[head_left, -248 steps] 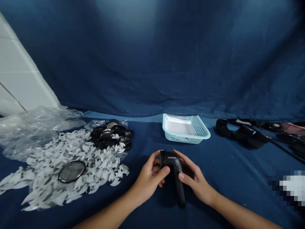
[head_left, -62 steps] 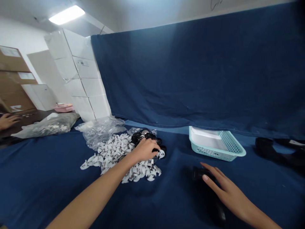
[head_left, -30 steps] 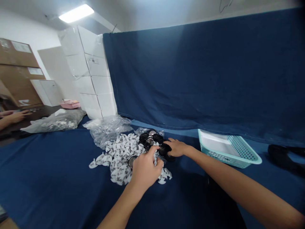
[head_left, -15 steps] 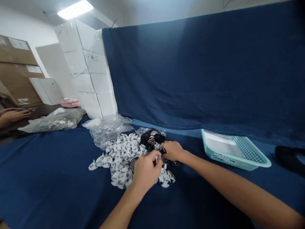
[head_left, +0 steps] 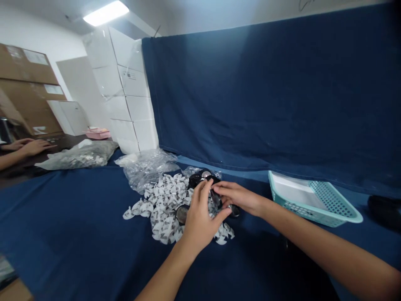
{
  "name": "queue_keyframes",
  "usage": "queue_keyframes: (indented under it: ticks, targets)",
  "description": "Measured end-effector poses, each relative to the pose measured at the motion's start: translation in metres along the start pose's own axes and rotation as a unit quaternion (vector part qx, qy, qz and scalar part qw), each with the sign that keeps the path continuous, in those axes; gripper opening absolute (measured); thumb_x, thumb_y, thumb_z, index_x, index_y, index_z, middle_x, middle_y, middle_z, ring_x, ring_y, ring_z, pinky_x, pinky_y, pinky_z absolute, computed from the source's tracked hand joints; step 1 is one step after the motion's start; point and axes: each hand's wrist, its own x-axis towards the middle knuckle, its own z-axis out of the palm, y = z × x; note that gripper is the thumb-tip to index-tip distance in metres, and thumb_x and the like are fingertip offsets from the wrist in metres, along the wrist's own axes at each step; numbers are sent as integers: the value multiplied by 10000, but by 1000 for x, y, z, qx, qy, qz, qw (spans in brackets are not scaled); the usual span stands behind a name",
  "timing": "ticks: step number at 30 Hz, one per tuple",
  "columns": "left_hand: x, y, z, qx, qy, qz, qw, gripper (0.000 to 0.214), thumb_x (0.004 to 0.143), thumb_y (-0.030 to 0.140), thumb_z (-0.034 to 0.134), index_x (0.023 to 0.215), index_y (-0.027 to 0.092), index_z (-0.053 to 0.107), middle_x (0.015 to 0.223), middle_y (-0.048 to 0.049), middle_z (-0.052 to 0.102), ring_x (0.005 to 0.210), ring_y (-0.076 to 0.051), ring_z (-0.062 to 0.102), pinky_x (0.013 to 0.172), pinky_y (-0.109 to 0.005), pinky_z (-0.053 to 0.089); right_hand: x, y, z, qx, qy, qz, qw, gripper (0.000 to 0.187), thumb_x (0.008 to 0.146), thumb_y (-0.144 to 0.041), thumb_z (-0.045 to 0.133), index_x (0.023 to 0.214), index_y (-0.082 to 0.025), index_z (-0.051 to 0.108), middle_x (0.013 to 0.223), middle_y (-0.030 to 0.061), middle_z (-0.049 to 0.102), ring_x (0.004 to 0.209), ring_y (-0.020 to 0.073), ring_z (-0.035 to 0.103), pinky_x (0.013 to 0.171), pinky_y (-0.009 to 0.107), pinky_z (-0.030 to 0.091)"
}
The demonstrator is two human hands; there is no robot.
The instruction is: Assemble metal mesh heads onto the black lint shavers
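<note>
In front of me my right hand [head_left: 239, 197] grips a round, shiny black part [head_left: 216, 200] by its edge, tilted up on its side. My left hand [head_left: 202, 217] faces it with thumb and fingers spread apart around the near side of that part; whether a fingertip touches it I cannot tell. Beneath and left of my hands spreads a heap of small white plastic pieces [head_left: 166, 196]. A round dark disc [head_left: 181, 214] lies among them beside my left hand. More black round parts [head_left: 194, 180], one with a perforated silver face, sit behind my fingers, partly hidden.
A turquoise basket [head_left: 316, 215] with white sheets stands at the right. Clear crumpled plastic bags [head_left: 147, 167] lie behind the heap. At far left are a filled bag [head_left: 81, 156], a pink basket [head_left: 98, 133] and another person's hands [head_left: 34, 147]. A blue curtain [head_left: 266, 92] closes the back.
My right hand has drawn back from the black parts and lifted a round black part. My left hand has opened from a pinch. The view has shifted slightly left.
</note>
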Motion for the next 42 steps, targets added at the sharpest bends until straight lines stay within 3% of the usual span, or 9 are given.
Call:
queue_keyframes:
  ticks: [3, 7, 9, 11, 14, 18, 22, 36, 42]
  targets:
    - [0, 4, -1, -34, -34, -13, 999, 475, 865, 290, 616, 1316, 275, 469, 1255, -71, 578, 1154, -241, 560, 970, -414, 477, -9, -1, 10, 11, -26, -3, 1000, 486, 964, -602, 374, 1213, -232, 568, 927, 58, 708, 762, 179, 697, 609, 265, 570]
    - [5, 6, -4, -127, -34, -163, 978, 382, 937, 432, 469, 1267, 240, 481, 1140, -66, 638, 857, -189, 669, 690, -307, 555, 9, 12, 15, -46, 22, 8, 999, 600, 1020, -527, 87, 1256, -191, 524, 971, 95, 699, 774, 181, 699, 620, 287, 566]
    - [8, 4, -5, -162, -49, -217, 961, 410, 988, 463, 269, 1249, 212, 463, 1078, -68, 663, 648, -141, 664, 513, -255, 515, 27, 19, 13, -106, 51, 6, 993, 502, 1040, -479, 193, 1249, -172, 532, 1017, 92, 690, 818, 191, 692, 717, 344, 567]
    - [9, 3, -7, -160, -75, -226, 958, 436, 995, 433, 188, 1154, 200, 521, 973, -46, 687, 502, -114, 610, 418, -236, 452, 48, 23, 10, -176, 73, -8, 982, 373, 996, -426, 462, 1253, -167, 538, 1143, 98, 647, 977, 233, 652, 871, 444, 525]
    - [7, 7, -10, -136, -106, -212, 962, 312, 945, 426, 386, 969, 221, 621, 867, -11, 687, 593, -145, 630, 524, -257, 485, 77, 26, 11, -262, 71, -42, 961, 410, 928, -340, 615, 1300, -194, 522, 1370, 108, 505, 1218, 302, 509, 1019, 551, 407]
    - [1, 15, -14, -1, -99, -148, 984, 273, 827, 421, 597, 1030, 243, 636, 1040, -48, 632, 880, -245, 641, 782, -374, 480, 101, 29, 15, -318, 21, -72, 945, 422, 930, -321, 617, 1319, -194, 510, 1388, 109, 491, 1210, 304, 520, 999, 546, 434]
    - [-2, 18, -14, 114, -121, -94, 982, 312, 853, 443, 546, 1086, 244, 606, 1083, -62, 587, 780, -234, 645, 707, -383, 474, 105, 31, 12, -339, -5, -95, 936, 325, 940, -323, 604, 1227, -174, 570, 1260, 94, 582, 1104, 263, 589, 937, 492, 490]
    - [-7, 17, -7, 142, -150, -49, 977, 293, 841, 468, 566, 993, 224, 625, 1021, -59, 598, 710, -228, 648, 642, -374, 502, 96, 39, 11, -331, -14, -111, 937, 334, 947, -321, 596, 1240, -166, 548, 1134, 77, 628, 939, 217, 645, 824, 423, 550]
    - [-1, -1, -6, 212, -56, 21, 975, 554, 876, 481, 575, 1370, 263, 452, 1385, -128, 487, 1119, -346, 577, 880, -505, 502, 89, 34, 6, -308, -42, -117, 943, 280, 943, -311, 606, 1177, -159, 590, 1098, 66, 645, 919, 205, 651, 812, 406, 554]
